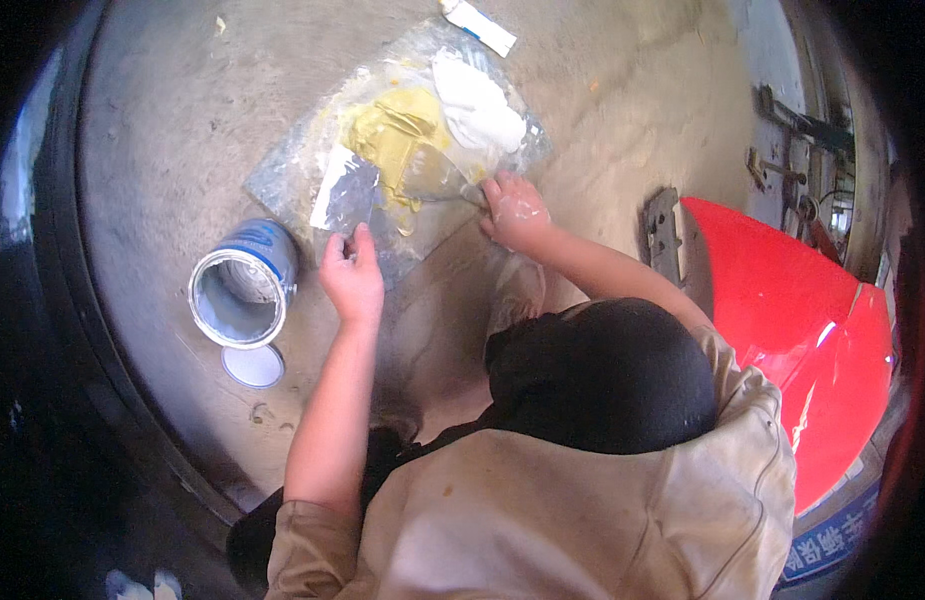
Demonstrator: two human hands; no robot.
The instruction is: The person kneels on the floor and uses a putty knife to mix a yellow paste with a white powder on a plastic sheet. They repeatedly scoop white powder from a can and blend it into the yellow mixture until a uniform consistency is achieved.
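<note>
My left hand (352, 278) pinches a flat putty spreader (358, 188) by its near edge. White paste covers the left part of that blade. My right hand (517, 214) is closed round the handle of a putty knife (434, 174), whose grey blade reaches left over the mixing board (282, 168). Between the two blades and just beyond them lies a mound of yellow putty (390, 122), smeared toward me in a thin tail. A thick heap of white putty (477, 105) sits on the board's far right, apart from both hands.
An open tin (265, 242) lies tipped with its mouth toward me, left of the board. Near it is a round lid (252, 366). A white tube (480, 28) rests at the board's far edge. To the right are a metal bracket (663, 238) and a glossy red panel (782, 285).
</note>
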